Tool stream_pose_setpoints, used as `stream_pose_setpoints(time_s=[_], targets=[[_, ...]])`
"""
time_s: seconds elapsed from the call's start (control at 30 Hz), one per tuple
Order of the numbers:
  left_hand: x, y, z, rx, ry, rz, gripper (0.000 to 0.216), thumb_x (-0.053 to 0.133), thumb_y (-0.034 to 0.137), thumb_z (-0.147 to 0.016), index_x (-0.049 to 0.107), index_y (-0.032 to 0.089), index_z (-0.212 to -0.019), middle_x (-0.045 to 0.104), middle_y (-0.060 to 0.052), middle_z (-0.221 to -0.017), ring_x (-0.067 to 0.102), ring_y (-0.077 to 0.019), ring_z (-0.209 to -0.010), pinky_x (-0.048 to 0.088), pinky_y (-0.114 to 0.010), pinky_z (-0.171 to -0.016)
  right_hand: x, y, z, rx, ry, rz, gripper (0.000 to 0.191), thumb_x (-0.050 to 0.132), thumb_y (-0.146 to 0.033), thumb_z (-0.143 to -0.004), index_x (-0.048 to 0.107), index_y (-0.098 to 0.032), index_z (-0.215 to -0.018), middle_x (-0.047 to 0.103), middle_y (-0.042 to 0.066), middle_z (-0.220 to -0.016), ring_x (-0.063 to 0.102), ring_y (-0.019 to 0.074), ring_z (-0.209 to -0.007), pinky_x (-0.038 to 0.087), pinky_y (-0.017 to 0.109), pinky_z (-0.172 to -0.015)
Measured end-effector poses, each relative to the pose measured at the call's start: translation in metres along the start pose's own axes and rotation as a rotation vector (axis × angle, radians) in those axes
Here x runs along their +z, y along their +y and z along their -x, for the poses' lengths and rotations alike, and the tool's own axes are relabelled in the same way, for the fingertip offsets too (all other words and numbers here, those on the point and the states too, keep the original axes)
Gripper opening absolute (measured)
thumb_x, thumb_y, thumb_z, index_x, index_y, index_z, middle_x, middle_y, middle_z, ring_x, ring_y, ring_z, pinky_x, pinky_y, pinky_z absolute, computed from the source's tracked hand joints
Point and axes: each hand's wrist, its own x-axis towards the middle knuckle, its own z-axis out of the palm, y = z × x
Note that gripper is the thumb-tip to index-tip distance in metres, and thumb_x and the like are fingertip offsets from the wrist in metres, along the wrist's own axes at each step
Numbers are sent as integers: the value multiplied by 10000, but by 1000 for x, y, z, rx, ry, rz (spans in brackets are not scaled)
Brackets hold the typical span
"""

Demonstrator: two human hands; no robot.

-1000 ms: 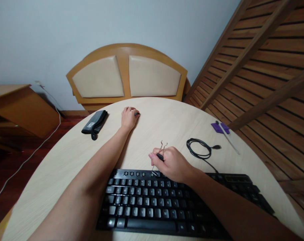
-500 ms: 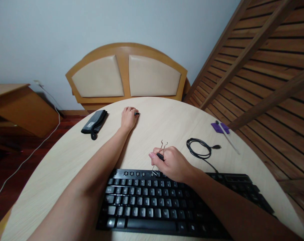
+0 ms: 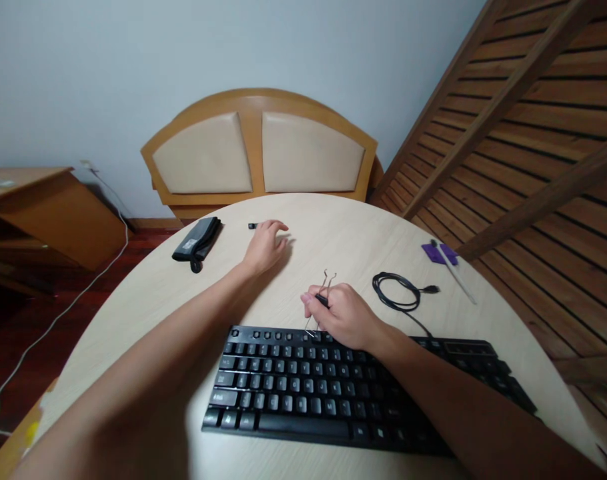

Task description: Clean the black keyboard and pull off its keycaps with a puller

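My right hand [image 3: 343, 317] is closed around the black handle of a wire keycap puller [image 3: 322, 301]. Bent wire ends stick out above and below the fist, the lower ones close to the top row of the black keyboard [image 3: 303, 437]. Whether they touch a key, I cannot tell. My left hand [image 3: 266, 247] is over the far part of the table, fingers apart and holding nothing. Just behind it lies a small black piece [image 3: 252, 226] that looks like a keycap, partly hidden by the hand.
A folded dark pouch [image 3: 198, 239] lies at the far left of the round table [image 3: 353, 230]. Right of my hands are the keyboard's coiled cable [image 3: 396, 293], a purple cloth [image 3: 436, 253] and a thin white-handled brush [image 3: 456, 277]. A padded wooden headboard [image 3: 257, 147] stands behind.
My left hand has let go of the small black piece and moved right and slightly nearer. The right hand keeps its hold on the puller. The view has shifted slightly.
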Motion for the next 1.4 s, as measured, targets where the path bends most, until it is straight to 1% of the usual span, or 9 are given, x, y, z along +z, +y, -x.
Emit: stream_pose_setpoints(time_s=[0.07, 0.17, 0.23, 0.3, 0.43, 0.6, 1.0, 1.2, 1.4], targets=[[-9, 17, 22, -37, -42, 25, 267, 559, 108, -868, 629, 165, -1119, 679, -129, -1210, 593, -274, -1187, 453, -434, -1072, 0, 0, 0, -6, 8, -5, 435, 421, -369, -1029, 675, -191, -725, 607, -13, -548, 595, 126, -541, 443, 253, -607], [-21, 47, 61, -65, -119, 59, 274, 556, 103, -819, 643, 169, -1070, 734, -109, -1042, 685, -254, -990, 555, -392, -901, -1, 1, -1, -19, 29, -6, 426, 429, -365, -1029, 679, -184, -735, 583, -23, -534, 580, 121, -519, 430, 247, -601], [-29, 68, 88, -99, -226, 134, 245, 539, 111, -810, 650, 187, -1014, 745, -96, -965, 703, -248, -910, 577, -376, -817, -1, 2, -1, -32, 54, -9, 427, 423, -367, -1033, 676, -182, -743, 567, -30, -528, 560, 116, -496, 423, 246, -597], [-35, 87, 111, -118, -303, 201, 240, 533, 110, -792, 640, 208, -983, 740, -99, -987, 701, -258, -920, 579, -390, -809, -2, 3, -1, -44, 87, -12, 439, 407, -374, -1039, 669, -184, -741, 555, -35, -522, 545, 114, -483, 421, 247, -599], [-42, 113, 138, -96, -342, 281, 256, 490, 90, -811, 611, 219, -995, 727, -92, -995, 684, -259, -973, 565, -415, -875, -5, 3, -2, -41, 137, -7, 462, 395, -383, -1043, 649, -192, -708, 575, -24, -536, 576, 126, -526, 427, 249, -624], [-44, 121, 149, -118, -294, 268, 143, 513, 165, -866, 591, 240, -960, 710, -69, -946, 670, -255, -905, 545, -432, -830, -6, 5, -3, -52, 152, 23, 472, 397, -393, -1042, 642, -191, -693, 602, -12, -568, 592, 127, -553, 421, 246, -621], [-51, 125, 153, -115, -348, 243, 206, 593, 348, -892, 529, 213, -1035, 678, -72, -997, 651, -273, -925, 512, -448, -835, -10, 10, -3, -203, -76, 63, 412, 430, -323, -1044, 699, -196, -760, 733, 1, -740, 648, 111, -634, 443, 225, -689], [-50, 123, 153, -126, -358, 244, 195, 607, 368, -907, 567, 218, -1023, 688, -72, -1006, 649, -282, -956, 512, -463, -864, -13, 9, -4, -199, -87, 79, 392, 460, -315, -1034, 707, -183, -760, 702, 0, -671, 625, 113, -589, 436, 235, -672], [-50, 123, 153, -141, -373, 231, 196, 616, 385, -906, 615, 217, -1008, 699, -72, -1002, 652, -292, -966, 519, -481, -875, -18, 8, -5, -90, -107, 66, 320, 519, -322, -1014, 698, -178, -790, 652, -25, -559, 617, 116, -540, 440, 228, -631]])
